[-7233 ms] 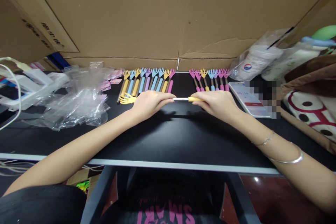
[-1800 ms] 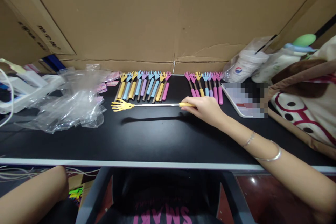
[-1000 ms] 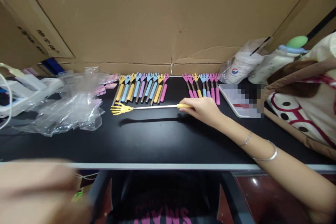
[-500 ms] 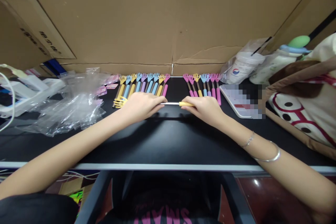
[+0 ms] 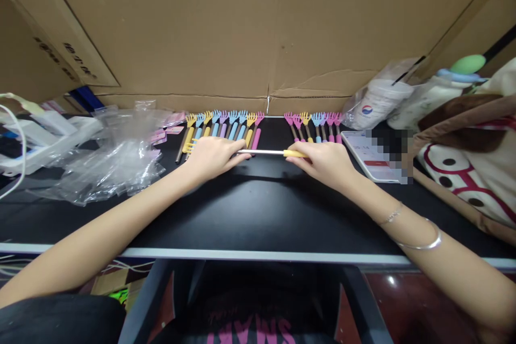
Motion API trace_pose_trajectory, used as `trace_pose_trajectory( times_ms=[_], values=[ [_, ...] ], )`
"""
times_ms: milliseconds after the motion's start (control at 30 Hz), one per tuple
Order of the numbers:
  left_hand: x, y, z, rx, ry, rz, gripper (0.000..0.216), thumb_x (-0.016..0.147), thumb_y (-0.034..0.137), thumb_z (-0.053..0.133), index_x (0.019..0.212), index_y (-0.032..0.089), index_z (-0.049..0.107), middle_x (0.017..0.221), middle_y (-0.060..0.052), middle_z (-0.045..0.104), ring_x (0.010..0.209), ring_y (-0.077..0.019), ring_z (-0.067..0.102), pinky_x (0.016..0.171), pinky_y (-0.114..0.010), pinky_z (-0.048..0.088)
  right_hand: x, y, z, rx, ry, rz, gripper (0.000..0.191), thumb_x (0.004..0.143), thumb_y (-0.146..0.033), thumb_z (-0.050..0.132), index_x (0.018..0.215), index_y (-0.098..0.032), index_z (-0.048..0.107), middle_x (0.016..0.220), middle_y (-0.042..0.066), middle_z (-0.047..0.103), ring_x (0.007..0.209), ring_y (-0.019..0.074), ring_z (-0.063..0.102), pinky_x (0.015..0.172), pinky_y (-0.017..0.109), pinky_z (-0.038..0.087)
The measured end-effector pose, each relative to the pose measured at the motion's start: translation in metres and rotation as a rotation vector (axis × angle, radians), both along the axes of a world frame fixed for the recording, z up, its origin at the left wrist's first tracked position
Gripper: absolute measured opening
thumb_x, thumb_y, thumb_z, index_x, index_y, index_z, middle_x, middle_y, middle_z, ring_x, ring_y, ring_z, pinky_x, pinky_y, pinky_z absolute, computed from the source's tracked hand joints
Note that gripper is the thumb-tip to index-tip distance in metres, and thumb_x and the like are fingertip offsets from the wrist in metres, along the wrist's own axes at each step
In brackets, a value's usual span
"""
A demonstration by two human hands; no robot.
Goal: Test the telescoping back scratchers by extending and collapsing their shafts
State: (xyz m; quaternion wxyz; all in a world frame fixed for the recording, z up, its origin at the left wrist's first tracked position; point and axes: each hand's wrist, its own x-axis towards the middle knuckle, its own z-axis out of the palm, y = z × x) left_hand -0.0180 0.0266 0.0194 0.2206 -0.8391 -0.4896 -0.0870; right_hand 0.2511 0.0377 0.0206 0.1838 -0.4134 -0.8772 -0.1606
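Observation:
A yellow back scratcher [image 5: 264, 152] with a bare metal rod lies crosswise between my two hands, above the black desk. My left hand [image 5: 215, 158] is closed round its claw end, and yellow prongs poke out past the left side of that hand. On the other end, my right hand [image 5: 322, 160] grips the yellow handle, partly hidden by the fingers. Behind my left hand lies a row of back scratchers [image 5: 221, 128] in yellow, blue, purple and pink, claws toward the back. A second, similar row [image 5: 316, 126] lies behind my right hand.
Clear plastic bags [image 5: 121, 156] lie at left beside a white power strip [image 5: 44, 145]. To the right are a phone [image 5: 373, 158], a bagged drink cup [image 5: 377, 105], a bottle [image 5: 427, 97] and a cloth bag [image 5: 475, 156]. A cardboard wall [image 5: 201, 27] stands behind.
My hands have moved apart, and more of the metal rod shows between them. The view has shifted slightly.

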Motion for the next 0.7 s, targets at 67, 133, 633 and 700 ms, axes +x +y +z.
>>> trace_pose_trajectory(
  times_ms=[67, 133, 633, 700],
  values=[
    [-0.002, 0.0, -0.001, 0.036, -0.016, -0.029, 0.044, 0.094, 0.053, 0.031, 0.089, 0.021, 0.062, 0.074, -0.003, 0.069, 0.066, -0.0189, 0.064, 0.048, -0.026, 0.02, 0.001, 0.001, 0.0, -0.009, -0.007, 0.006, 0.039, 0.091, -0.052, 0.037, 0.093, -0.024, 0.065, 0.074, -0.001, 0.07, 0.061, 0.011, 0.06, 0.05, 0.024, 0.023],
    [-0.003, -0.002, -0.002, 0.073, -0.034, -0.073, 0.043, 0.094, 0.05, 0.031, 0.085, 0.021, 0.062, 0.071, -0.002, 0.068, 0.063, -0.0172, 0.063, 0.048, -0.026, 0.02, 0.002, 0.001, 0.0, -0.027, -0.011, 0.016, 0.039, 0.091, -0.052, 0.037, 0.094, -0.024, 0.064, 0.073, -0.001, 0.069, 0.061, 0.0113, 0.06, 0.051, 0.024, 0.023],
    [-0.004, -0.013, 0.002, 0.206, -0.035, -0.155, 0.048, 0.094, 0.049, 0.033, 0.074, 0.02, 0.063, 0.061, -0.003, 0.062, 0.06, -0.0147, 0.057, 0.05, -0.028, 0.025, 0.002, 0.003, 0.001, -0.287, -0.025, 0.096, 0.045, 0.092, -0.054, 0.028, 0.091, -0.023, 0.061, 0.064, 0.0, 0.062, 0.056, 0.0129, 0.055, 0.051, 0.023, 0.026],
    [-0.003, -0.015, 0.003, 0.226, -0.019, -0.153, 0.047, 0.094, 0.049, 0.033, 0.073, 0.02, 0.063, 0.061, -0.004, 0.062, 0.061, -0.0152, 0.057, 0.05, -0.028, 0.025, 0.001, 0.003, 0.001, -0.325, -0.025, 0.106, 0.043, 0.093, -0.053, 0.029, 0.089, -0.023, 0.06, 0.063, -0.001, 0.061, 0.055, 0.0125, 0.054, 0.051, 0.022, 0.026]
  ],
)
